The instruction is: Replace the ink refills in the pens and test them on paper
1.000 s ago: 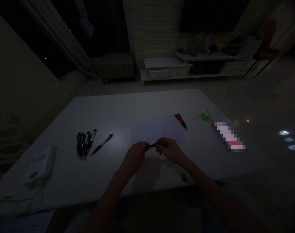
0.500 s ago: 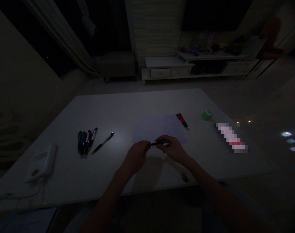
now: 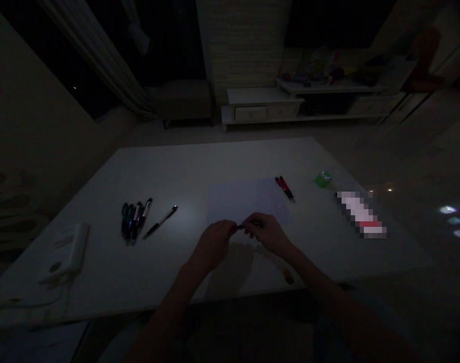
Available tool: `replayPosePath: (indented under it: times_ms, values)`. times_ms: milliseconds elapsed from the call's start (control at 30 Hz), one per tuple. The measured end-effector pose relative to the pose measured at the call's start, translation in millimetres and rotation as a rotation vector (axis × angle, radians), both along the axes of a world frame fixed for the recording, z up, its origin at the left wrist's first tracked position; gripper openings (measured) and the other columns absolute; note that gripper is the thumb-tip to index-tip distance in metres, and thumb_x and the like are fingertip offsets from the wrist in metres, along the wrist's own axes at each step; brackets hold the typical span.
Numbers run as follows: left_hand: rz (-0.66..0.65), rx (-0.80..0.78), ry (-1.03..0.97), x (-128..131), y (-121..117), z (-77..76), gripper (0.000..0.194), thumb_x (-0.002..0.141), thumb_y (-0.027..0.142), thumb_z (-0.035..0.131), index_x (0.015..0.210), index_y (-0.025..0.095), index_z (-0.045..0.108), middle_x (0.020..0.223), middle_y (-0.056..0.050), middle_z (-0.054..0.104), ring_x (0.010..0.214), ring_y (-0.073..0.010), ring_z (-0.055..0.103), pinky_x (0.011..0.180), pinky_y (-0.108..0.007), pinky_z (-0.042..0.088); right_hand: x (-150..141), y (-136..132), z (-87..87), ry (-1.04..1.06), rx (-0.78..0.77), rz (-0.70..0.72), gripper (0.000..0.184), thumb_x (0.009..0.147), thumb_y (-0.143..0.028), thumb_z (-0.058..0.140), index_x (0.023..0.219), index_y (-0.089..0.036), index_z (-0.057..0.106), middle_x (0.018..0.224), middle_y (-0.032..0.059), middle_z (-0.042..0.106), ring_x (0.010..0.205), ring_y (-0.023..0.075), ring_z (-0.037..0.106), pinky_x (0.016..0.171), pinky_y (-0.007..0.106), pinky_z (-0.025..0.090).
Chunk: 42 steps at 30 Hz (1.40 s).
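Observation:
Both hands meet above the near edge of a sheet of paper (image 3: 232, 199) that has writing on its right part. Between them is a thin dark pen (image 3: 240, 227), mostly covered by fingers. My left hand (image 3: 216, 239) is closed on its left end, and my right hand (image 3: 265, 231) pinches the other end. To the left lie a single white-and-black pen (image 3: 160, 222) and a bunch of several pens (image 3: 134, 222). Two red-and-black pens (image 3: 285, 188) rest by the paper's upper right corner.
A white box with a cable (image 3: 65, 254) stands at the table's left. On the right are a small green container (image 3: 323, 179) and a blurred-out long object (image 3: 360, 214). A small yellowish-dark item (image 3: 287, 276) lies near the front edge of the white table (image 3: 199, 164).
My right hand has shifted its fingers on the pen, and less of the pen shows at the right. My left hand stays nearly in place.

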<state>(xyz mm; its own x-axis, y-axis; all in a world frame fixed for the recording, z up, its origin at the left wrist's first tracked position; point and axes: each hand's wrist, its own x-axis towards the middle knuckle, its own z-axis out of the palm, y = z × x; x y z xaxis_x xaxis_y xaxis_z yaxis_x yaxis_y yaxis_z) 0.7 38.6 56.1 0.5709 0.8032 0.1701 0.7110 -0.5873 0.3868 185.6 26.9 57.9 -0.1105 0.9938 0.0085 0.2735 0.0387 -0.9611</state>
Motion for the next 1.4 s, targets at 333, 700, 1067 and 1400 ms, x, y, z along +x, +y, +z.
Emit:
replayPosePath:
  times_ms: [333, 700, 1067, 1400]
  values:
    - [-0.027, 0.011, 0.015, -0.1, -0.2, 0.5, 0.019, 0.091, 0.019, 0.035, 0.094, 0.019, 0.054, 0.087, -0.005, 0.061, 0.082, -0.0167, 0.056, 0.075, -0.030, 0.043, -3.7, -1.7, -0.3, 0.004, -0.102, 0.008, 0.027, 0.079, -0.038, 0.052, 0.070, -0.015, 0.063, 0.055, 0.0018, 0.062, 0.044, 0.0102, 0.054, 0.047, 0.022, 0.043]
    - [-0.036, -0.001, -0.015, 0.1, -0.2, 2.5, 0.020, 0.091, 0.020, 0.036, 0.097, 0.019, 0.054, 0.090, -0.006, 0.061, 0.085, -0.0170, 0.056, 0.077, -0.030, 0.043, -2.4, -2.9, 0.3, 0.003, -0.099, 0.010, 0.025, 0.078, -0.039, 0.054, 0.077, -0.015, 0.063, 0.057, 0.0019, 0.064, 0.044, 0.0109, 0.055, 0.046, 0.023, 0.043]
    - [-0.008, -0.068, -0.126, -5.5, 2.5, 4.9, 0.026, 0.093, 0.027, 0.033, 0.113, 0.022, 0.049, 0.098, -0.005, 0.059, 0.089, -0.0158, 0.055, 0.079, -0.029, 0.043, 5.9, 0.3, 7.9, 0.016, 0.081, -0.068, 0.014, 0.069, -0.029, 0.064, 0.079, -0.018, 0.063, 0.067, 0.0016, 0.064, 0.056, 0.0124, 0.059, 0.053, 0.024, 0.046]
    - [0.020, -0.014, 0.051, -9.5, 2.3, 9.7, 0.030, 0.094, 0.032, 0.027, 0.100, 0.021, 0.054, 0.083, -0.003, 0.056, 0.073, -0.0147, 0.053, 0.068, -0.028, 0.040, 30.7, 4.6, 10.2, -0.078, 0.093, -0.038, 0.019, 0.068, -0.033, 0.065, 0.078, -0.017, 0.063, 0.073, 0.0033, 0.066, 0.059, 0.0126, 0.058, 0.055, 0.025, 0.047]
